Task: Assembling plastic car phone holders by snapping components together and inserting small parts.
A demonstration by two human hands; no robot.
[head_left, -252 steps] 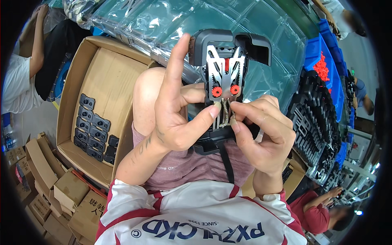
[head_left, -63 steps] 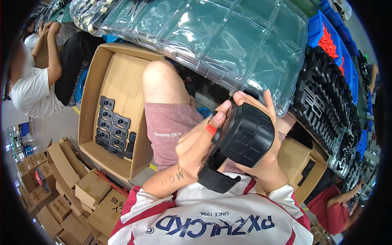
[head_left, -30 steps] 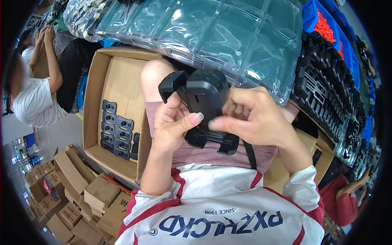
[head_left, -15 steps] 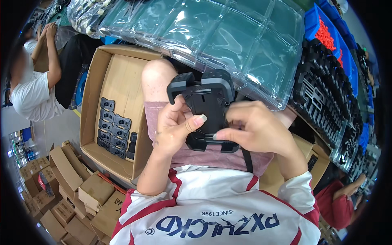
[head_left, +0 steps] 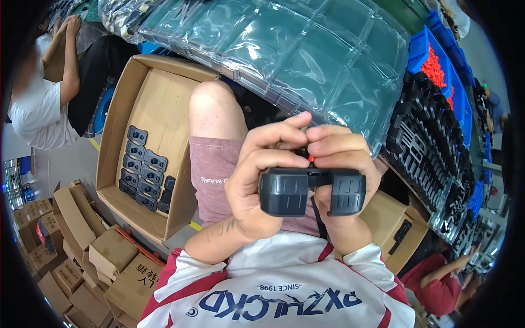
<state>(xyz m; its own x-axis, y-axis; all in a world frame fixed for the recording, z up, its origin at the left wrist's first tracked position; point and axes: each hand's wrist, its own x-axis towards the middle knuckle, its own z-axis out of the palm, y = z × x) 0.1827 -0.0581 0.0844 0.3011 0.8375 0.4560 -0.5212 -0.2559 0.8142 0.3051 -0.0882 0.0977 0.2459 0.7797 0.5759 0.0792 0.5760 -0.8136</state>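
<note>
A black phone holder (head_left: 283,192) is held between both hands in front of my chest, tilted so that its two clamp jaws face me. My left hand (head_left: 249,183) grips its left side, fingers curled over the far side. From the right, my right hand (head_left: 350,156) closes on it, its fingertips meeting the left ones above the holder. A small red piece (head_left: 311,158) shows between the fingertips; the rest of it is hidden. To the left, an open cardboard box (head_left: 114,128) holds several small black mount parts (head_left: 146,170) in rows.
A clear plastic-covered green tray (head_left: 295,54) spans the bench ahead. At right stand stacked black holders (head_left: 418,134) and a blue bin (head_left: 416,48) of red parts (head_left: 433,68). Another cardboard box (head_left: 377,218) lies right of my lap. Closed cartons (head_left: 112,249) fill the lower left. Co-workers sit both sides.
The phone holder has tipped from showing its long face to showing its jaws end-on. Both hands have come together at its far side, and the red piece now shows.
</note>
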